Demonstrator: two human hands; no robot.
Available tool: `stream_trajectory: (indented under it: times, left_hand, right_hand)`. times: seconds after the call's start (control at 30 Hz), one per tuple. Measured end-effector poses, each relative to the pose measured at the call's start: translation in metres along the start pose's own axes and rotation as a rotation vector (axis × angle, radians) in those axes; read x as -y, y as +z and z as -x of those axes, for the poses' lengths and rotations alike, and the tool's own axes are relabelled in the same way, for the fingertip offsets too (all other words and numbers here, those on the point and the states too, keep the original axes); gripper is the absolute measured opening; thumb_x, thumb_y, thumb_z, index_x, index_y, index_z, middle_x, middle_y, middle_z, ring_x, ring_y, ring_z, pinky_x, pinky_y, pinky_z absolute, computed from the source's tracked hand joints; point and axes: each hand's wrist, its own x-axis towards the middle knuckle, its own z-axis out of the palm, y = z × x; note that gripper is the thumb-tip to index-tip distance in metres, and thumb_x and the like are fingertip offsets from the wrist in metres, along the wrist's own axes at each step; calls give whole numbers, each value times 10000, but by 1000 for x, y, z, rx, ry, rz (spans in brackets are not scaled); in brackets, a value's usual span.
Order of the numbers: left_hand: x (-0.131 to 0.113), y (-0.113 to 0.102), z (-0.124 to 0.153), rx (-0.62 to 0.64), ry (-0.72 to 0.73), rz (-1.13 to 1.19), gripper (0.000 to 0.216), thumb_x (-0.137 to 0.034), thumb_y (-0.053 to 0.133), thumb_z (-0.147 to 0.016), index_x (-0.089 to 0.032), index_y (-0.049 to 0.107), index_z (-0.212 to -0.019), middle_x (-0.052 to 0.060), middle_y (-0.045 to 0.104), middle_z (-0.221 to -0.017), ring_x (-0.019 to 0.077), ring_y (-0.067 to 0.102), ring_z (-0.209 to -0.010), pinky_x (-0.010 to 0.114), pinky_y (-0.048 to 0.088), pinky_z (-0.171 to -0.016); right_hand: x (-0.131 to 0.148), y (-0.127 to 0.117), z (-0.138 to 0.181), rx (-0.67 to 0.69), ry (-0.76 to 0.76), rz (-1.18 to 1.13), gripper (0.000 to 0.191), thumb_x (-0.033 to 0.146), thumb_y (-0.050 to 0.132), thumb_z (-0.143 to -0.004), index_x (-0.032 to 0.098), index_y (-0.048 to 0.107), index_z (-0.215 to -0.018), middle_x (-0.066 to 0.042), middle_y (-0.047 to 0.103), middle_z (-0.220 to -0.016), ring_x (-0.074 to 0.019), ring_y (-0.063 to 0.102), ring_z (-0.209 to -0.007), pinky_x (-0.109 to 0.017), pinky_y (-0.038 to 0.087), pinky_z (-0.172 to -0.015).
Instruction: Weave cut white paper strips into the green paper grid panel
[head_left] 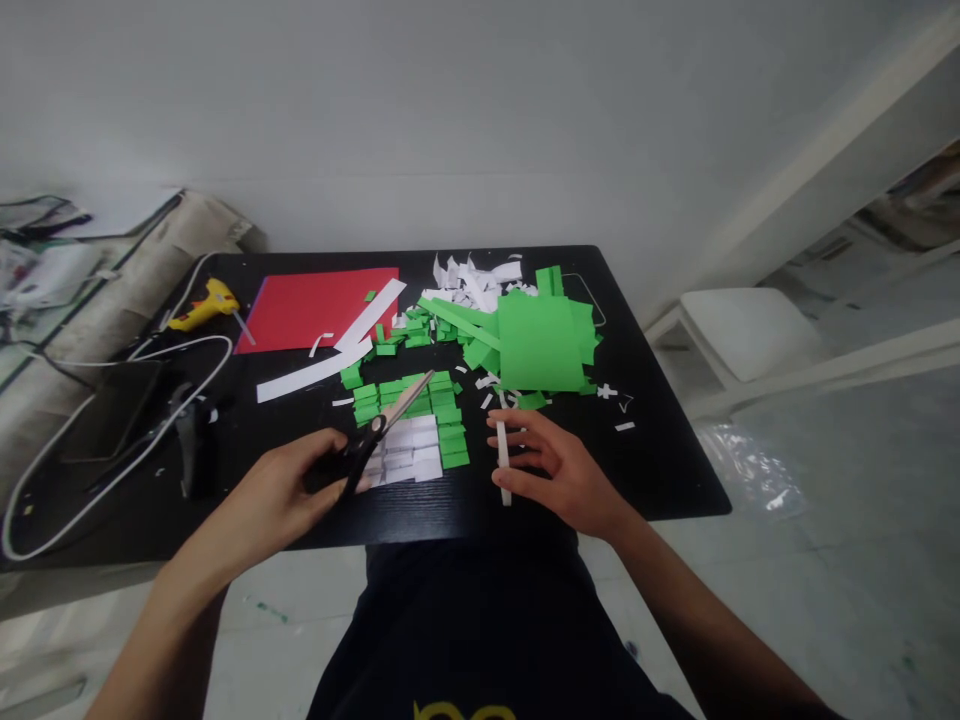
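My left hand (pixel 289 495) grips black-handled scissors (pixel 375 432) whose blades point up and right over rows of small green and white paper pieces (pixel 420 432) on the black table (pixel 660 470). My right hand (pixel 551 465) holds a narrow white paper strip (pixel 503 455) upright between its fingers, just right of those pieces. A stack of green paper sheets (pixel 540 340) lies beyond my right hand.
A red sheet (pixel 315 305) and long white strips (pixel 330 360) lie at the back left. A yellow glue gun (pixel 202 305) and white cables (pixel 112 440) sit at the left. White scraps (pixel 472 275) pile at the back. A white stool (pixel 750 335) stands to the right.
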Motion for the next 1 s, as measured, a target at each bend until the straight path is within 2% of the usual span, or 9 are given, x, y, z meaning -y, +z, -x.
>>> stream_trajectory:
  times: [0.07,0.17,0.23,0.33,0.47,0.63,1.0]
  left_hand:
    - [-7,1,-1,24,7,-15,425,-612,623,-883,-202,607,-990,4,658,-837,165,552,-690,257,441,-610]
    - [-18,1,-4,29,7,-70,548,-705,737,-741,-209,561,-894,1,634,-808,180,555,-693,275,439,-601]
    - [-24,2,-6,30,10,-83,543,-719,717,-756,-213,540,-847,-4,618,-780,176,550,-671,280,434,-597]
    - [-30,1,-8,57,44,-69,453,-656,618,-881,-214,544,-809,-8,605,-742,157,536,-637,274,426,-594]
    - [-36,-2,-10,118,144,-91,318,-519,607,-924,-207,629,-871,11,656,-792,162,577,-669,277,438,-625]
    - [-42,-4,-15,164,200,-140,228,-372,592,-894,-201,709,-990,51,719,-899,193,636,-751,294,470,-669]
    - [-49,-4,-22,217,221,-153,187,-320,557,-869,-216,707,-832,27,677,-742,175,585,-632,298,420,-614]
  right_hand:
    - [-1,-1,0,13,1,-1,517,342,831,-867,344,647,-1350,-74,632,-1383,-290,655,-1264,-528,622,-1026]
    - [-2,-1,0,38,-2,-13,491,339,806,-892,366,638,-1352,-60,612,-1408,-289,639,-1290,-531,610,-1050]
    - [-1,-1,0,56,-13,-22,473,337,777,-919,382,623,-1364,-51,590,-1439,-287,617,-1327,-524,598,-1074]
    - [0,-2,1,103,-33,-36,466,343,726,-965,409,584,-1404,-36,547,-1496,-286,579,-1389,-519,575,-1110]
    - [-2,-5,2,162,-12,-64,514,362,708,-988,451,520,-1458,-21,469,-1595,-290,549,-1435,-538,539,-1148]
    - [-3,-6,1,199,-3,-99,533,359,698,-997,450,489,-1480,-25,459,-1613,-269,574,-1413,-543,497,-1189]
    - [-1,-5,0,230,1,-26,543,336,669,-1010,457,483,-1505,-17,412,-1646,-297,509,-1471,-551,505,-1176]
